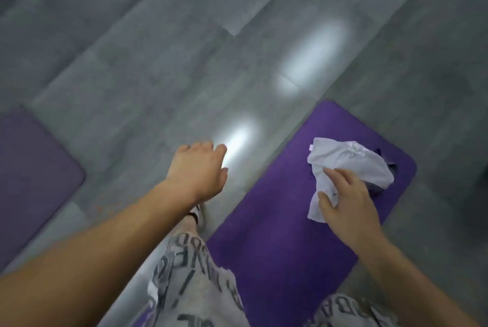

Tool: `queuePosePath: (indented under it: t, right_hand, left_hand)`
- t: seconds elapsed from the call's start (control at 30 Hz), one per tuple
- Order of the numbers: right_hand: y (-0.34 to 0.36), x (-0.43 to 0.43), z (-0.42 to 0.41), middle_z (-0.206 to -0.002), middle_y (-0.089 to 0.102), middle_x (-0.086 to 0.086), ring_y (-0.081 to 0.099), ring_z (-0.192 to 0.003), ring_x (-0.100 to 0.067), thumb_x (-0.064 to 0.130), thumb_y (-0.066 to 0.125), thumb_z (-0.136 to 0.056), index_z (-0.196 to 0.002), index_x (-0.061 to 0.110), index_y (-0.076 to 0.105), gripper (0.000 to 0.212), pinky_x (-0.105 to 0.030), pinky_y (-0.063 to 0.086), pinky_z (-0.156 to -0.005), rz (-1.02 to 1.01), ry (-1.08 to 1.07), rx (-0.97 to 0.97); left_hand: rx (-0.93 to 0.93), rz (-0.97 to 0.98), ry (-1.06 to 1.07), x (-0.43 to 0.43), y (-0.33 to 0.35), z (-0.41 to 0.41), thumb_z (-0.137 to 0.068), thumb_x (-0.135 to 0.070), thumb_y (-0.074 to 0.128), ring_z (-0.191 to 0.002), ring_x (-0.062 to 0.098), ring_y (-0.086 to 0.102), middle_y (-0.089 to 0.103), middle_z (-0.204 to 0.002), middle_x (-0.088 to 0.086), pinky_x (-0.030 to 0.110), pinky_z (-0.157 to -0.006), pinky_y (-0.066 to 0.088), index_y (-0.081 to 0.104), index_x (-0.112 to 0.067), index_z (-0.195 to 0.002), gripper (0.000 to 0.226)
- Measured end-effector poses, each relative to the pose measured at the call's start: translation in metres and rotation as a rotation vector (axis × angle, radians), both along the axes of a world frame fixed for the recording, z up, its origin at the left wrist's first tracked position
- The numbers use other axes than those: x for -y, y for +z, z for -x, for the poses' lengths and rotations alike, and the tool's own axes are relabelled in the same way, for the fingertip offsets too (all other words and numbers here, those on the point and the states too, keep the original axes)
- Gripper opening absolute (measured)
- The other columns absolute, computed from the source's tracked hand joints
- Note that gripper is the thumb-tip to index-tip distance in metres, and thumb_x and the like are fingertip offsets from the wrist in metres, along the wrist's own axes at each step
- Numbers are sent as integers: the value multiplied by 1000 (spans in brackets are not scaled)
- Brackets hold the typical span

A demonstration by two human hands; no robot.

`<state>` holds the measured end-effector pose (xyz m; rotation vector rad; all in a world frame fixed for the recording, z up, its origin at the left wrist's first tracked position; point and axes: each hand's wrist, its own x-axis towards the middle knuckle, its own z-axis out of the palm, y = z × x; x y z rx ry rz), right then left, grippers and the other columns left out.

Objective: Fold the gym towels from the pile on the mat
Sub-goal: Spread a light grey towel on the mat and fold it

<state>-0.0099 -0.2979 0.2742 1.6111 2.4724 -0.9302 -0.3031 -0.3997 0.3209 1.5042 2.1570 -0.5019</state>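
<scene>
A crumpled pale lilac towel (351,163) lies near the far end of the bright purple mat (285,221) on the right. My right hand (346,202) grips its near edge, fingers and thumb pinching the cloth. A darker piece of fabric (390,165) shows from under the towel's right side; what it is stays unclear. My left hand (198,168) hovers over the grey floor left of the mat, fingers loosely curled, holding nothing.
Grey tiled floor (158,62) with bright light reflections surrounds the mat. A second, duller purple mat (34,168) lies at the left edge. My legs in patterned grey shorts and one white shoe (198,214) are below, beside the mat's left edge.
</scene>
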Motion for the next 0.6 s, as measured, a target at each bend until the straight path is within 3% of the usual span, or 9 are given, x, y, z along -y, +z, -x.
queuePosePath:
  t: [0.1,0.27,0.6]
  right_hand:
    - [-21,-5,73,-137,53,-7,51,-125,-29,21,67,-91,-138,15,57,48,-44,49,-96,31,-217,26]
    - [-43,-9,139,-133,55,-2,47,-126,-23,21,69,-91,-137,17,56,48,-43,47,-101,42,-331,47]
    - [-99,-70,110,-135,54,-9,49,-125,-30,19,68,-89,-141,12,55,54,-49,45,-103,13,-825,53]
  left_hand:
    - [47,37,-171,-47,-25,87,-99,-44,44,-115,31,56,56,-120,7,40,-95,41,49,-20,-123,34]
    - [92,36,-382,-140,-55,145,-101,-42,43,-107,29,56,55,-116,6,39,-89,40,48,-18,-121,31]
    - [168,39,-822,-327,-114,36,-99,-40,47,-109,33,57,59,-116,9,38,-87,41,52,-17,-120,32]
